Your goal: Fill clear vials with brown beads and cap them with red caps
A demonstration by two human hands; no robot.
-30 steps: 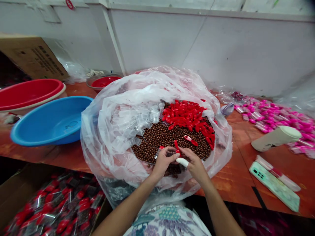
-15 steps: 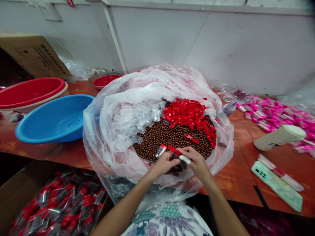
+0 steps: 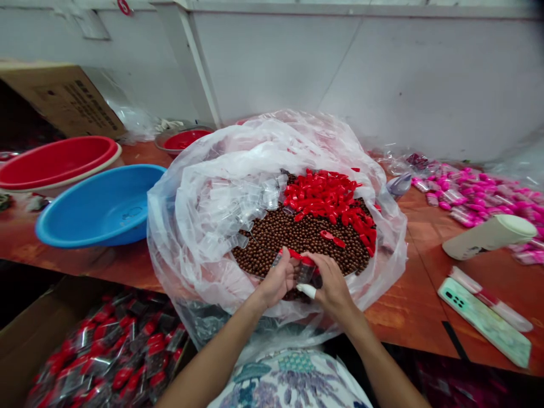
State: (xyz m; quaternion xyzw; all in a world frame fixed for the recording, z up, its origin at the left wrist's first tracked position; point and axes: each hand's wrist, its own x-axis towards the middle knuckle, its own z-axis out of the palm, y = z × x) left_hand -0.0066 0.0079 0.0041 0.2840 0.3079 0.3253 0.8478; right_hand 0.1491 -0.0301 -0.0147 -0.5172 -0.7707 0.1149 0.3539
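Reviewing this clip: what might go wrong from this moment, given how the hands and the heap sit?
The small clear tube sits pinched between the left hand and right hand; a slip would likely scatter brown balls. The plastic bag bulges past the table edge, so balls might roll off. Loose red caps may get buried.

Clear red-capped vial (image 3: 304, 270), seemingly upright, over brown beads (image 3: 293, 238)

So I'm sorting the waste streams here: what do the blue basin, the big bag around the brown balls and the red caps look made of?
Blue basin: likely moulded plastic, smooth, with a soft sheen.
Big bag: thin clear plastic film, crinkled and glossy.
Red caps: apparently hard plastic, uniformly bright and shiny.
Brown balls: round with a dull sheen; material unclear.
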